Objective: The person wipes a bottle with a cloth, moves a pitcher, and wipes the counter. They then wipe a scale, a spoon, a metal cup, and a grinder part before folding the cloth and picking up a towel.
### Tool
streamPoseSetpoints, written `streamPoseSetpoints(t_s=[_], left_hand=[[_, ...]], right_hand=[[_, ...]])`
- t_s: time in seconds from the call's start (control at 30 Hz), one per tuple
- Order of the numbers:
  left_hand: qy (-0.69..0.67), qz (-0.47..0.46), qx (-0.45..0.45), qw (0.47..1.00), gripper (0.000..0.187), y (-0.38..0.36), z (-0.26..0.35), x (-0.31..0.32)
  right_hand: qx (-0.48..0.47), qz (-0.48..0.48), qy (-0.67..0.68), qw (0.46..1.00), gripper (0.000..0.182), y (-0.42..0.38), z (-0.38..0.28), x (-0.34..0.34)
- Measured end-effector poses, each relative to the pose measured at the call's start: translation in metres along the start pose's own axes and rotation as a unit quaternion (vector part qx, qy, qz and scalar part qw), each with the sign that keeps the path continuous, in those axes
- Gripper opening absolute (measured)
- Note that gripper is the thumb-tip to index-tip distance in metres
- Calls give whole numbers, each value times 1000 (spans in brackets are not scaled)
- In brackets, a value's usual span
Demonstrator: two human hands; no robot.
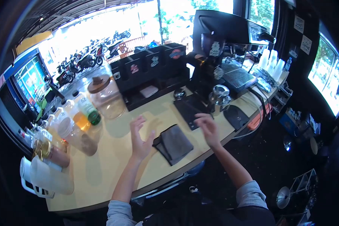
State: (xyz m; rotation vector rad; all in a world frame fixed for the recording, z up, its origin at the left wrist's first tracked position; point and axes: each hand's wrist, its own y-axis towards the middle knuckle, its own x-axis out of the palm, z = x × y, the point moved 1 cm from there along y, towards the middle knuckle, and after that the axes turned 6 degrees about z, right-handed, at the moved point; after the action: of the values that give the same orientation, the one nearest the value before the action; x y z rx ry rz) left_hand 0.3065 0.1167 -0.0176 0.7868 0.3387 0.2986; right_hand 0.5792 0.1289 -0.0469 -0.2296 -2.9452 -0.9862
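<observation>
A folded dark grey cloth (174,144) lies on the light wooden counter (101,180). My left hand (141,140) is raised just left of the cloth, fingers apart, holding nothing. On the other side, my right hand (208,129) hovers to the right of the cloth near a black mat (192,110), its fingers loosely bent and apart with nothing in them. Behind the mat's left end sits a small metal item (179,94). A shiny metal pitcher (219,98) stands beyond my right hand.
Bottles (87,109), a large lidded jar (108,100) and white pitchers (52,177) line the counter's left side. A black organizer (150,71) stands at the back. At right are a black grinder (203,71), a grated tray (237,77), cables and stacked cups (271,62).
</observation>
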Motion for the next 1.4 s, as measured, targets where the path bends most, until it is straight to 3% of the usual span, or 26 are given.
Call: streamPoseSetpoints(t_s=[0.07, 0.13, 0.2, 0.3, 0.33, 0.4, 0.43, 0.57, 0.87, 1.07, 1.13, 1.17, 1.2, 1.27, 1.3, 1.33, 1.4], left_hand=[[-59, -91, 4, 994, 42, 7, 5, 38], [-54, -104, 40, 992, 34, 11, 3, 71], [-96, -139, 1, 986, 30, 11, 7, 98], [-117, -166, -35, 978, 29, 7, 6, 121], [-126, -174, -45, 976, 28, 4, 4, 126], [-135, -175, -65, 973, 26, 1, 3, 129], [-149, -171, -76, 971, 24, 0, 3, 129], [-118, -183, -92, 972, 20, -4, -1, 123], [-130, -172, -107, 971, 17, -4, 4, 109], [-175, -182, -122, 960, 32, -5, 6, 93], [-209, -171, -172, 947, 45, -2, 8, 85], [-180, -195, -200, 943, 66, 2, 8, 77], [-175, -183, -200, 946, 66, 4, 9, 70], [-88, -172, -109, 975, 88, 7, 12, 57], [-110, -156, -127, 973, 106, 8, 10, 52], [-89, -118, -89, 985, 103, 8, 14, 44], [4, -61, -130, 990, 88, 6, 23, 7]], right_hand=[[-34, 129, -56, 989, 14, 19, 6, -50], [22, 214, -99, 972, 22, 31, 25, -100], [64, 224, -150, 961, 25, 47, 39, -135], [202, 107, -82, 970, 27, 65, 54, -152], [212, 108, -78, 968, 27, 69, 62, -156], [162, 19, -78, 984, 27, 76, 70, -160], [189, -6, -65, 980, 25, 77, 69, -161], [206, 10, 22, 978, 22, 73, 74, -160], [203, 55, 70, 975, 23, 78, 32, -160], [203, -14, 115, 972, 21, 71, 6, -116], [190, -64, 130, 971, 20, 70, 1, -89], [190, -89, 132, 969, 20, 70, -3, -72], [190, -116, 134, 966, 20, 68, -7, -54], [192, -163, 170, 953, 20, 64, -9, -15], [206, -181, 167, 947, 19, 62, -12, 6], [219, -200, 163, 941, 19, 59, -15, 27], [270, -240, 195, 912, 18, 47, -15, 83]])
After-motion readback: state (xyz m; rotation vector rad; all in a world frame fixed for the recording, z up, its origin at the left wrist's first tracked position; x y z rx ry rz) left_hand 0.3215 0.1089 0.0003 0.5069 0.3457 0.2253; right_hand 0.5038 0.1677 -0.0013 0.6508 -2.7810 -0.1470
